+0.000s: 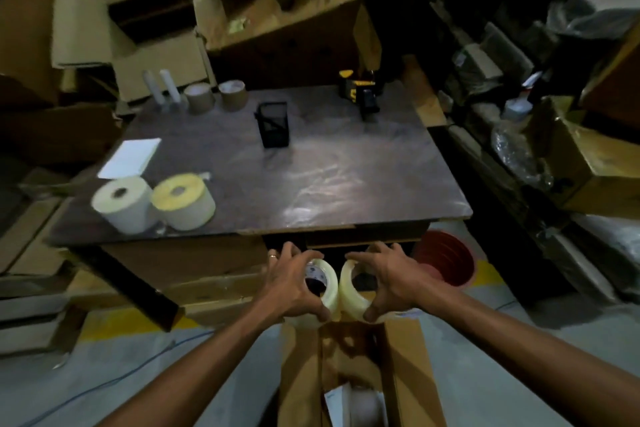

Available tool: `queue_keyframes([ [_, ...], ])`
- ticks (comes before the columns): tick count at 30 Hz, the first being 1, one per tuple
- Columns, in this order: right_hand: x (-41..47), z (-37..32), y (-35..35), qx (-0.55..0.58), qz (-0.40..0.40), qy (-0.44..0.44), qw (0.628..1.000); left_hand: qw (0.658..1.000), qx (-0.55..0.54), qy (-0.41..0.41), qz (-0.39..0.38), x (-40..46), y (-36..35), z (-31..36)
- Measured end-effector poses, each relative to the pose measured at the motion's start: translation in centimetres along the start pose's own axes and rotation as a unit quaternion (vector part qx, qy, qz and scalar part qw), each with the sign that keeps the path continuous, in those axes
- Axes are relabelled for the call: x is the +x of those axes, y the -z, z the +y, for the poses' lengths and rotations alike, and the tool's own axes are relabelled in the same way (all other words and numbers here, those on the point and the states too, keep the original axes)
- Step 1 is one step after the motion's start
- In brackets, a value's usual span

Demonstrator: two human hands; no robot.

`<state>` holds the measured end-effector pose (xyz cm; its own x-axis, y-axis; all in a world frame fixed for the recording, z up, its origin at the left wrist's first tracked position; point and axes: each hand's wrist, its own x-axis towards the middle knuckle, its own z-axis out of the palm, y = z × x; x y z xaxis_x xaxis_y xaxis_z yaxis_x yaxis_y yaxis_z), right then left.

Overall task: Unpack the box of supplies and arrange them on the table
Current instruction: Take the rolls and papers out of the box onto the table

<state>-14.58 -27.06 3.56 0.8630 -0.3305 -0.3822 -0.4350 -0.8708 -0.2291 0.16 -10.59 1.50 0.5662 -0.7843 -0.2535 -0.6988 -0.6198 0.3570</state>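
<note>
Two clear plastic packing-tape rolls, left [327, 282] and right [351, 284], one gripped on edge per curled hand [294, 279] [384, 276], lifted together above open brown cardboard box [405, 374], near dark worktop [311, 166] edge, apparently for paired placement.

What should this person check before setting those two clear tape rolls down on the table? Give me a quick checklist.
1. Left hand grip on its clear tape roll: ok.
2. Right hand grip on the second clear tape roll: ok.
3. Rolls lifted clear of the open brown cardboard box: ok.
4. Bare space on the dark wooden table: ok.
5. Rolls raised to tabletop height: not ok, below the edge.
6. Box emptied: not ok, something pale remains.
</note>
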Motion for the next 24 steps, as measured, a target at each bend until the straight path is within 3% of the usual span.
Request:
queue_keyframes([
  [10, 2.0, -3.3, 11.4, 0.052, 0.052, 0.007, 0.997, 0.997, -0.044, 0.054, 0.029, 1.0, 13.4, -0.9],
  [19, 9.0, -6.9, 13.5, 0.035, 0.054, -0.001, 0.998, 0.99, -0.073, 0.096, 0.076, 6.0, 15.6, -3.0],
  [24, 11.9, -6.5, 12.4, 0.022, 0.043, -0.027, 0.998, 0.992, -0.043, 0.105, 0.057, 8.7, 14.6, -4.6],
])
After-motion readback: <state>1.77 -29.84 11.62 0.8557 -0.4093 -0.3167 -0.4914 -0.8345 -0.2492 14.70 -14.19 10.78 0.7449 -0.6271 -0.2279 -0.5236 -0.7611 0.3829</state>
